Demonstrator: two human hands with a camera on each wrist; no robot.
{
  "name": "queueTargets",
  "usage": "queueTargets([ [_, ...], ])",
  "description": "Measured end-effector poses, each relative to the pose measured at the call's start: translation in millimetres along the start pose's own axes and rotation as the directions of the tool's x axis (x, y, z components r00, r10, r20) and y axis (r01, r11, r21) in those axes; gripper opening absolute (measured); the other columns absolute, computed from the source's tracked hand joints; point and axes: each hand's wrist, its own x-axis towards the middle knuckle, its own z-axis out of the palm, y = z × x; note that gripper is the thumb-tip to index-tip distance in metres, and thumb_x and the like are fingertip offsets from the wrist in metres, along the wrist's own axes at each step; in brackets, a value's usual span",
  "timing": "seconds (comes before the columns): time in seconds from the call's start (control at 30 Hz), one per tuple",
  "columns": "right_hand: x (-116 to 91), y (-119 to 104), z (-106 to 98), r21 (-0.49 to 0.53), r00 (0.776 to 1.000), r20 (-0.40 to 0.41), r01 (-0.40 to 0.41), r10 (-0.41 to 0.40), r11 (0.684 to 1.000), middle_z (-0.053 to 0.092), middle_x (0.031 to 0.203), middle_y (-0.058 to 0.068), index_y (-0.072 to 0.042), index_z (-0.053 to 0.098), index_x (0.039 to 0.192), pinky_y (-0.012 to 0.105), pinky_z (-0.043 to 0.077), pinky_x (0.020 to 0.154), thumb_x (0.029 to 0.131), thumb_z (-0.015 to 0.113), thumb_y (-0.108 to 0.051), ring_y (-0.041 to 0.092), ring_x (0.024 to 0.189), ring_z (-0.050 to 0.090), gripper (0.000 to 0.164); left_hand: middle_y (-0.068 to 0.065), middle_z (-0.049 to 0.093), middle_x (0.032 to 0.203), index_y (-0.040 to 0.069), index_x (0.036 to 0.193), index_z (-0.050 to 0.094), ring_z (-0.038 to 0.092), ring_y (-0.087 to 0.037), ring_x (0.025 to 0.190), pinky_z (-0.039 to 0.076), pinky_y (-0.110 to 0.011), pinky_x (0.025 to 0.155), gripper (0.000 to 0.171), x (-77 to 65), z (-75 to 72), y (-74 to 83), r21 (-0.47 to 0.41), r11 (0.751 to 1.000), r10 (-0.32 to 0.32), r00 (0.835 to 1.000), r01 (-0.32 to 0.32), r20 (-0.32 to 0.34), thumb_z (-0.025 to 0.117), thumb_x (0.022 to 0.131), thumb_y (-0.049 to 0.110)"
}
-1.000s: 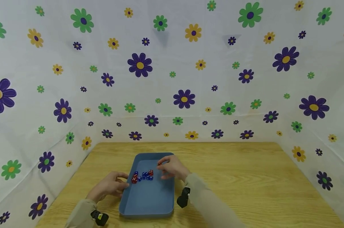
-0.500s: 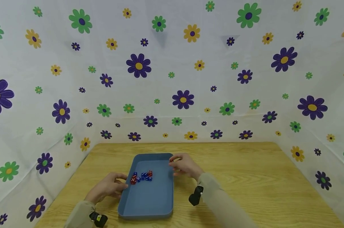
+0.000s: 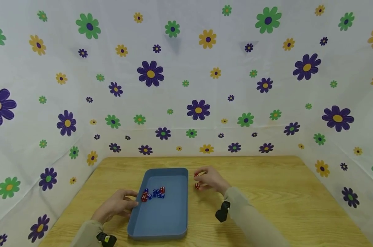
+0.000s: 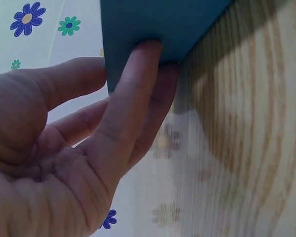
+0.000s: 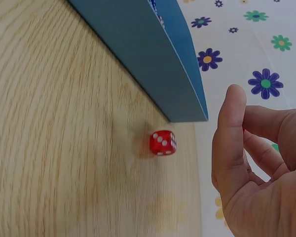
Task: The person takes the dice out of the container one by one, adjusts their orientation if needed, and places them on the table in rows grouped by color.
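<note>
A blue rectangular tray [image 3: 163,218] sits on the wooden table, with several blue dice [image 3: 155,193] and red dice [image 3: 144,197] clustered in its far half. At its left side my left hand [image 3: 116,206] holds the wall, thumb at the rim and other fingers against the outer face [image 4: 138,19]. Beyond the right wall, my right hand [image 3: 212,180] pinches a red die [image 3: 196,175] between thumb and fingers; in the right wrist view the fingers hide nearly all of it. Just below those fingers is another red die [image 5: 163,143], outside the tray.
Wood-grain table [image 3: 266,202] extends to the right of the tray and behind it. A white cloth printed with flowers [image 3: 198,82] hangs at the back and on both sides. Dark cameras are strapped to the left wrist [image 3: 106,239] and right wrist [image 3: 222,211].
My right hand has moved right, from over the tray to outside its right wall, carrying a red die. A second red die now shows below that hand. The left hand stays at the tray.
</note>
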Motion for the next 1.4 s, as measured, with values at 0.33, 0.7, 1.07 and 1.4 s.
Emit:
queueTargets([
  [0.33,2,13,-17,-0.013,0.998,-0.049,-0.040,0.040,0.999,0.063,0.101,0.018,0.001,0.061,0.127,0.035,0.061,0.069,0.094,0.065,-0.012,0.016,0.072,0.058,0.035,-0.017,0.068,0.103,-0.008,0.134,0.051,0.070,-0.026,0.084,0.061,-0.040,0.065,0.046,-0.5,1.7,0.6,0.012,1.000,0.006,1.000,-0.006,-0.016,0.065,0.093,0.006],
  [0.7,2,24,-36,-0.026,0.994,-0.086,-0.074,0.072,0.997,0.061,0.087,0.012,0.003,0.061,0.126,0.033,0.061,0.067,0.094,0.064,-0.007,0.014,0.067,0.056,0.033,-0.018,0.067,0.104,-0.009,0.135,0.049,0.070,-0.025,0.083,0.061,-0.041,0.066,0.049,-1.7,0.3,0.1,-0.004,1.000,0.016,1.000,-0.016,0.006,0.066,0.092,0.006],
  [1.07,4,32,-38,-0.132,0.988,-0.066,-0.144,0.136,0.981,0.065,0.081,0.008,0.001,0.065,0.121,0.022,0.054,0.052,0.092,0.066,-0.004,0.009,0.050,0.055,0.030,-0.016,0.068,0.102,-0.008,0.135,0.050,0.069,-0.023,0.084,0.061,-0.040,0.065,0.050,-2.2,-0.5,0.0,0.006,1.000,0.023,1.000,-0.023,0.013,0.066,0.091,0.008],
  [1.4,6,39,-33,-0.175,0.987,-0.052,-0.158,0.151,0.972,0.064,0.074,0.006,-0.002,0.069,0.111,0.022,0.051,0.048,0.090,0.069,-0.004,0.011,0.051,0.052,0.021,-0.015,0.069,0.100,-0.008,0.133,0.052,0.069,-0.023,0.084,0.061,-0.040,0.065,0.047,-4.6,0.0,3.1,0.015,1.000,0.016,1.000,-0.016,-0.002,0.066,0.091,0.007],
])
